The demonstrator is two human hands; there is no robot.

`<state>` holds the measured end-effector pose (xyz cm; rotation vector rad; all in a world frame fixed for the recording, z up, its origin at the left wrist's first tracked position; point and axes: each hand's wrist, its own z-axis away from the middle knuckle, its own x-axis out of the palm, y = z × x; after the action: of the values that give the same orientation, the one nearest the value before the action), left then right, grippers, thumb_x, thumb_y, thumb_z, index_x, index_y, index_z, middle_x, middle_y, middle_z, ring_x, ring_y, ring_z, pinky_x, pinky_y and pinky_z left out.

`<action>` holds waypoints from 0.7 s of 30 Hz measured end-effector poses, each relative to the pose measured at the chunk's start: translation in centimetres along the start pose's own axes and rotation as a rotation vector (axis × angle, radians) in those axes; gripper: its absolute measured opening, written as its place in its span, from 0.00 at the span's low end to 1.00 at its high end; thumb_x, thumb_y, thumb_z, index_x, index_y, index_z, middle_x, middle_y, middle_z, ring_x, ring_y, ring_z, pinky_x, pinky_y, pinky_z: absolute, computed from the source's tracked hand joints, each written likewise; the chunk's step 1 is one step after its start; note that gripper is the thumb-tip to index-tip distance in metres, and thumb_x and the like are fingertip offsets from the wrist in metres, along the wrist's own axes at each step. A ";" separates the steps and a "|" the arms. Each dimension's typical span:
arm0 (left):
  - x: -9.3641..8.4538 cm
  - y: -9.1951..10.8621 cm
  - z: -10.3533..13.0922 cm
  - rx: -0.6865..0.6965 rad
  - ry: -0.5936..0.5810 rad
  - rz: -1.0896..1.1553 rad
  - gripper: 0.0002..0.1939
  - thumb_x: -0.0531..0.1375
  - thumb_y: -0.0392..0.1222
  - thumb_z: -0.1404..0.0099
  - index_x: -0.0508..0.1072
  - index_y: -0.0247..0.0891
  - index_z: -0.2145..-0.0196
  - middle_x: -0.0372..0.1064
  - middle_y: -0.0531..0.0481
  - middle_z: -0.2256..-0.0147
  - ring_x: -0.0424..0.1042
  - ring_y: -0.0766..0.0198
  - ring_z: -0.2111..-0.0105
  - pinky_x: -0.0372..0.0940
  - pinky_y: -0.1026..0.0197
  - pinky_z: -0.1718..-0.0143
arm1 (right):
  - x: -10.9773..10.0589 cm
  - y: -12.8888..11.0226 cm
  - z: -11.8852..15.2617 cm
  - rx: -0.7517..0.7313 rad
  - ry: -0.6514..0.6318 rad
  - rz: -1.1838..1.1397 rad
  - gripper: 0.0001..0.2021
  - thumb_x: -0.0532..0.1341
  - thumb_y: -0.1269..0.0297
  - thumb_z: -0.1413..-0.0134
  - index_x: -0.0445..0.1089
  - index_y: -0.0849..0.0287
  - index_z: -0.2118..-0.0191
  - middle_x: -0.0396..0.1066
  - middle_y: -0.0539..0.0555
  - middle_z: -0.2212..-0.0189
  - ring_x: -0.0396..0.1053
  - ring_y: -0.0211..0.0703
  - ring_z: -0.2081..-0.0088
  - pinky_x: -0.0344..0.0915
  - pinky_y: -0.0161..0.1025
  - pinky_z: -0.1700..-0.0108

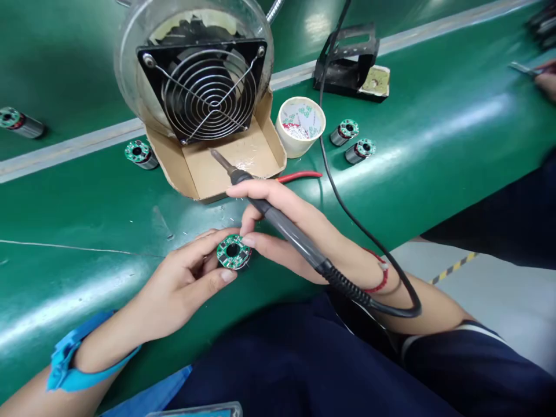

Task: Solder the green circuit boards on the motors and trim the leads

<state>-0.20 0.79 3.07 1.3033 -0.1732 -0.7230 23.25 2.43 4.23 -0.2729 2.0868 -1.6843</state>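
My left hand [186, 284] grips a small motor [233, 252] by its sides, its round green circuit board facing up. The board has a dark hole in the middle, and a thin wire end pokes out at its lower right. In my right hand [295, 231] lies a soldering iron [291, 229], its tip pointing up and left over a cardboard tray [208, 174]. The right thumb and a bent finger touch or nearly touch the board's upper right edge. Most of the motor's body is hidden beneath the board.
A fan with a wire guard [212, 95] stands behind the tray. Nearby are a tape roll [299, 127], red-handled tool [304, 175], iron stand [347, 63] and several motors [344, 132]. The iron's black cable [332, 174] loops across the right. Another person's hand [547, 78] shows at far right.
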 end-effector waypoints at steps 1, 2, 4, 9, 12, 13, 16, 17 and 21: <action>0.1 0.0 0.1 0.014 -0.001 -0.012 0.19 0.64 0.43 0.31 0.78 0.46 0.43 0.72 0.50 0.64 0.64 0.66 0.74 0.65 0.63 0.73 | 0.0 0.1 -0.1 0.017 -0.022 -0.029 0.22 0.63 0.74 0.36 0.63 0.60 0.38 0.72 0.45 0.65 0.75 0.34 0.61 0.74 0.34 0.50; 0.1 0.1 0.2 0.027 -0.006 -0.025 0.19 0.63 0.43 0.31 0.78 0.46 0.43 0.72 0.50 0.64 0.64 0.66 0.74 0.65 0.62 0.73 | 0.0 0.3 -0.2 0.034 -0.040 -0.045 0.22 0.63 0.72 0.35 0.63 0.61 0.38 0.73 0.45 0.64 0.75 0.34 0.61 0.74 0.34 0.50; 0.1 0.1 0.3 0.053 -0.017 -0.052 0.18 0.63 0.43 0.30 0.77 0.46 0.43 0.74 0.50 0.63 0.66 0.65 0.73 0.66 0.62 0.72 | -0.1 0.6 -0.2 0.042 -0.070 -0.051 0.23 0.64 0.68 0.33 0.62 0.60 0.36 0.74 0.47 0.62 0.75 0.35 0.60 0.74 0.35 0.49; 0.0 0.1 0.3 0.103 -0.020 -0.150 0.16 0.62 0.47 0.28 0.78 0.44 0.46 0.69 0.51 0.69 0.66 0.63 0.73 0.66 0.62 0.72 | 0.1 0.8 -0.2 0.073 -0.088 -0.006 0.23 0.64 0.64 0.32 0.62 0.54 0.36 0.77 0.47 0.60 0.76 0.40 0.57 0.75 0.42 0.46; 0.0 0.0 0.3 0.129 -0.018 -0.196 0.11 0.62 0.49 0.28 0.79 0.42 0.55 0.65 0.52 0.72 0.67 0.62 0.72 0.64 0.62 0.73 | 0.3 0.5 -0.5 0.110 -0.081 0.020 0.20 0.63 0.66 0.34 0.64 0.54 0.39 0.77 0.45 0.63 0.76 0.39 0.60 0.75 0.40 0.49; 0.0 0.0 0.3 0.132 -0.015 -0.202 0.11 0.61 0.49 0.27 0.79 0.41 0.57 0.64 0.52 0.73 0.67 0.62 0.72 0.64 0.62 0.72 | 0.4 0.5 -0.6 0.109 -0.086 0.031 0.19 0.63 0.66 0.34 0.64 0.53 0.40 0.76 0.45 0.64 0.76 0.39 0.61 0.75 0.39 0.51; 0.1 -0.2 0.4 0.143 -0.008 -0.193 0.11 0.61 0.49 0.27 0.79 0.41 0.55 0.64 0.51 0.72 0.67 0.61 0.70 0.64 0.61 0.70 | 0.4 0.4 -0.9 0.060 -0.122 0.058 0.17 0.61 0.67 0.35 0.63 0.53 0.42 0.75 0.45 0.65 0.75 0.38 0.63 0.74 0.36 0.56; 0.1 -0.3 0.5 0.145 -0.010 -0.181 0.12 0.62 0.49 0.27 0.79 0.41 0.52 0.64 0.52 0.72 0.68 0.61 0.70 0.65 0.61 0.69 | 0.4 0.4 -0.9 0.037 -0.134 0.061 0.17 0.60 0.67 0.35 0.63 0.52 0.43 0.75 0.44 0.65 0.75 0.37 0.64 0.73 0.36 0.58; 0.3 -1.0 0.7 0.142 -0.016 -0.133 0.20 0.62 0.49 0.27 0.74 0.43 0.41 0.62 0.54 0.74 0.69 0.59 0.68 0.67 0.60 0.65 | 0.3 0.8 -0.8 -0.017 -0.166 0.084 0.15 0.58 0.68 0.34 0.62 0.49 0.44 0.73 0.44 0.66 0.75 0.37 0.64 0.72 0.36 0.60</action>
<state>-0.70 0.03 2.30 1.4550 -0.1537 -0.8470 22.74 3.18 3.49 -0.3142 1.9642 -1.5417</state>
